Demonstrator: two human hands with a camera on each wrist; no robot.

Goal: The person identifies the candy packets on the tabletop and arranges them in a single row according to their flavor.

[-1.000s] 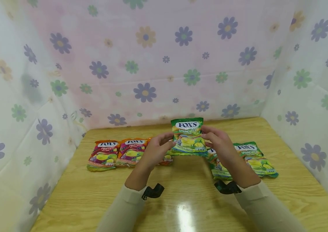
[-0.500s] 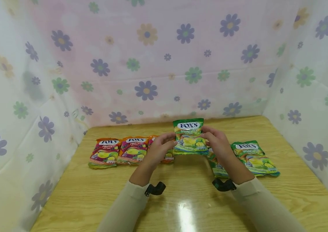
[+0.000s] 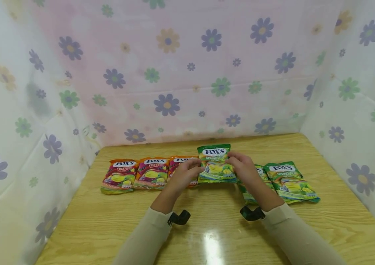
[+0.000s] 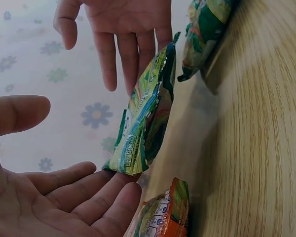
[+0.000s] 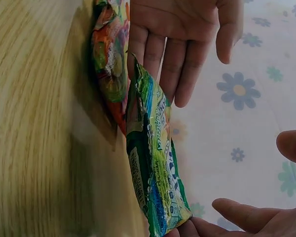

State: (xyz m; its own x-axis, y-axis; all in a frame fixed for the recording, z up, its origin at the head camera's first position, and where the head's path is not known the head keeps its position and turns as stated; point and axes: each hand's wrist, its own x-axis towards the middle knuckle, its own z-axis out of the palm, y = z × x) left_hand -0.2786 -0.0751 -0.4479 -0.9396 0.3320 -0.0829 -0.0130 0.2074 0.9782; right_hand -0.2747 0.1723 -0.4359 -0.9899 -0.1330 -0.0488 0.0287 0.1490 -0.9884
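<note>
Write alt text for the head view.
A person's left hand and right hand support a green Fox's Spring Tea bag over a wooden table. Three Fox's Fruits bags lie to the left, two more Spring Tea bags to the right.

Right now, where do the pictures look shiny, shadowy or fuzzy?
Head view: white glare low on the table; left wrist view: dim, with the flowered cloth hazy behind the near green bag; right wrist view: dim too, with a soft dark shadow beside the orange bag.
</note>
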